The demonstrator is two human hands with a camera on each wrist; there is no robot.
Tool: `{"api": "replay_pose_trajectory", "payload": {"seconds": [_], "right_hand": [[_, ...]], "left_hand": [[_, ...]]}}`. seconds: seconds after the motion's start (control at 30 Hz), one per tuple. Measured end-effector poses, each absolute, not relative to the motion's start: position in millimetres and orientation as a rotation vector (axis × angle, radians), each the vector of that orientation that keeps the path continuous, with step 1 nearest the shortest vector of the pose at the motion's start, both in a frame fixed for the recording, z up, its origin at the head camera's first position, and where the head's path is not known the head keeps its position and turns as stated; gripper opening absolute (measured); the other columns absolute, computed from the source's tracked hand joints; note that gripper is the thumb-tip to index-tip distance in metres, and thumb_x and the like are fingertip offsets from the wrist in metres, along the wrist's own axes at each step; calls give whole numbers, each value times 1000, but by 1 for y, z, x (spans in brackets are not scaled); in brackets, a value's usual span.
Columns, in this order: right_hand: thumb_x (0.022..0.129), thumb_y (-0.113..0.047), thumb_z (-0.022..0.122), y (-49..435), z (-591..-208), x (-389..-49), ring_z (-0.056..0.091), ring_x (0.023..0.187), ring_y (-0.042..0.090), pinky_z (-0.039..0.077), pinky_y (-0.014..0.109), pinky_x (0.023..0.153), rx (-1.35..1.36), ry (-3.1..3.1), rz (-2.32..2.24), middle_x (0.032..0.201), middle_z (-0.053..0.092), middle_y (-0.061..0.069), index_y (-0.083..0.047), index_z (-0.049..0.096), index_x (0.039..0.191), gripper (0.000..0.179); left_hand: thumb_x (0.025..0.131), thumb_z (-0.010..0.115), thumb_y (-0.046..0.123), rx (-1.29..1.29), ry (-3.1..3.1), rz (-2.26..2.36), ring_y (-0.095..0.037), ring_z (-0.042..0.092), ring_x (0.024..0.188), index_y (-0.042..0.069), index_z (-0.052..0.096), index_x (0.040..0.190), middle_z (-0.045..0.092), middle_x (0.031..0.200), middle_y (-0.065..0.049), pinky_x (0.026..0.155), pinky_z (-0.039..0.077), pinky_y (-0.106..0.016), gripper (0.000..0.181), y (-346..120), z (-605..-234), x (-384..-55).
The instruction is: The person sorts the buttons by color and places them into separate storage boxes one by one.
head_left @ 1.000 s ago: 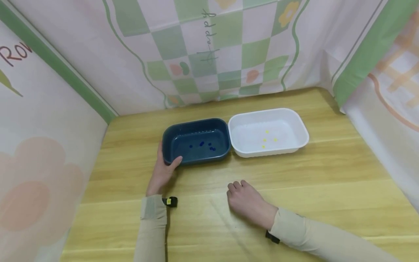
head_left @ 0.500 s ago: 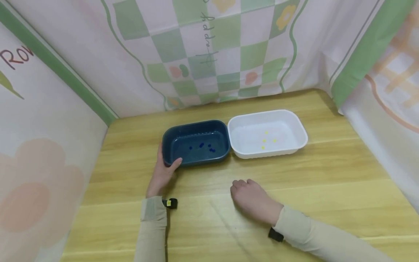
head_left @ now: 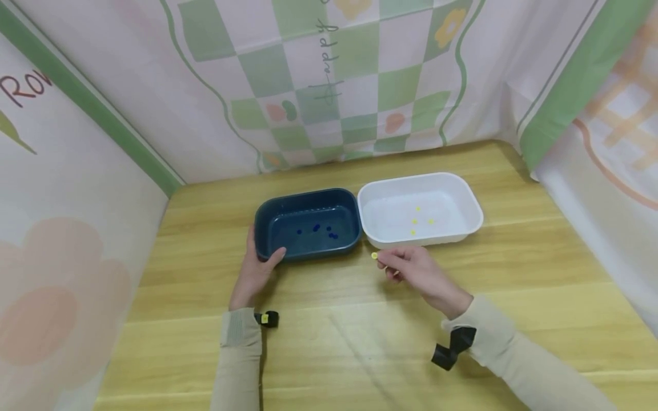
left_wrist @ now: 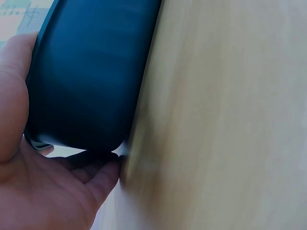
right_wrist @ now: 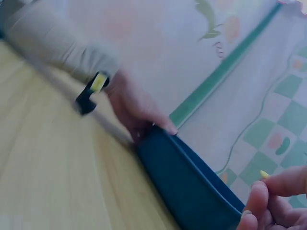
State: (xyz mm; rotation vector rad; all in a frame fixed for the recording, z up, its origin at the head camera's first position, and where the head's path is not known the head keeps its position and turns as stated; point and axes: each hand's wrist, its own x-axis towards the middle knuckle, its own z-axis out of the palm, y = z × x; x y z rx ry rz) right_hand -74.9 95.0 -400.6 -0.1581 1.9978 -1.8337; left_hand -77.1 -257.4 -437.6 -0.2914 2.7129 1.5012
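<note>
A dark teal-blue rectangular tub (head_left: pixel 288 209) stands on the table, with several tiny dark blue pieces (head_left: pixel 316 228) on its floor. My left hand (head_left: pixel 253 275) grips its near left corner, thumb at the rim and the other fingers along the outer side; the left wrist view shows this corner up close. Just in front of the white tub (head_left: pixel 452 191), my right hand (head_left: pixel 420 275) pinches a small yellow piece (head_left: pixel 374 256) between thumb and forefinger. That yellow piece also shows at the fingertips in the right wrist view. Several similar yellow pieces (head_left: pixel 415 221) lie scattered inside the white tub.
Both tubs stand side by side, ends touching or nearly so, on a wood-grain table (head_left: pixel 319 342). A patterned curtain (head_left: pixel 354 74) hangs behind the table, with more cloth at left and right. Black straps (head_left: pixel 452 348) hang at the wrists.
My right hand has moved from the table's middle up to the white tub's near side and turned, so the pinched yellow piece now shows. The left hand and both tubs stay in place.
</note>
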Motion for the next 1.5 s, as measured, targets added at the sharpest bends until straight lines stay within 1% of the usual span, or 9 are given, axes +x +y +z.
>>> {"api": "replay_pose_trajectory", "payload": {"seconds": [0.27, 0.37, 0.57, 0.7, 0.83, 0.93, 1.13, 1.37, 1.5], "right_hand": [[93, -29, 60, 104, -397, -81, 53, 71, 14, 46, 25, 63, -16, 1774, -1980, 85, 60, 3, 0, 65, 98, 30], [93, -29, 59, 106, -396, -83, 53, 71, 12, 45, 25, 64, 19, 1744, -2018, 86, 59, 0, -4, 65, 96, 25], [94, -27, 59, 111, -391, -90, 51, 66, 9, 43, 22, 60, 89, 1677, -2101, 78, 58, -4, -12, 65, 86, 18], [94, -25, 59, 118, -386, -93, 50, 64, 8, 43, 22, 57, 133, 1584, -2188, 77, 57, -3, -10, 64, 86, 17], [94, -24, 59, 124, -383, -95, 49, 63, 8, 43, 21, 56, 197, 1496, -2266, 77, 55, -4, -8, 62, 96, 16], [93, -23, 60, 128, -382, -97, 49, 61, 7, 43, 20, 53, 278, 1446, -2325, 76, 54, -4, -8, 62, 98, 16], [91, -19, 64, 132, -379, -99, 48, 58, 7, 41, 19, 49, 429, 1354, -2483, 74, 52, -4, -8, 63, 96, 12], [90, -19, 65, 140, -378, -104, 44, 56, 7, 38, 19, 46, 539, 1299, -2611, 73, 45, -3, -7, 54, 104, 22], [89, -19, 66, 145, -376, -107, 43, 56, 8, 37, 20, 45, 579, 1266, -2655, 73, 43, -3, -7, 56, 105, 22]], "left_hand": [[86, 62, 49, -294, 2706, 1509, -24, 9, 141, 47, -11, 144, -2, 156, 7, 112, 13, -49, 93, -258, -437, -77], [86, 62, 50, -300, 2704, 1507, -25, 10, 141, 48, -11, 144, -1, 156, 7, 112, 14, -50, 92, -258, -437, -76], [87, 62, 49, -296, 2707, 1497, -26, 11, 141, 47, -11, 145, -1, 157, 5, 112, 14, -50, 93, -257, -436, -76], [87, 62, 49, -295, 2712, 1485, -25, 10, 142, 46, -11, 145, -1, 157, 5, 112, 13, -50, 93, -257, -436, -76], [87, 62, 49, -301, 2711, 1481, -24, 9, 142, 46, -12, 145, -2, 157, 6, 112, 13, -50, 93, -257, -436, -76], [87, 62, 49, -301, 2708, 1487, -24, 8, 142, 45, -12, 145, -2, 156, 7, 112, 12, -49, 94, -257, -436, -76], [87, 62, 48, -298, 2698, 1501, -23, 8, 142, 45, -12, 145, -2, 156, 8, 113, 12, -49, 94, -257, -436, -76], [87, 62, 48, -292, 2702, 1502, -24, 9, 142, 41, -11, 147, -2, 157, 6, 112, 13, -49, 94, -256, -435, -76], [87, 62, 48, -293, 2710, 1499, -23, 9, 142, 41, -10, 147, -1, 157, 6, 113, 13, -48, 94, -256, -435, -77]]}}
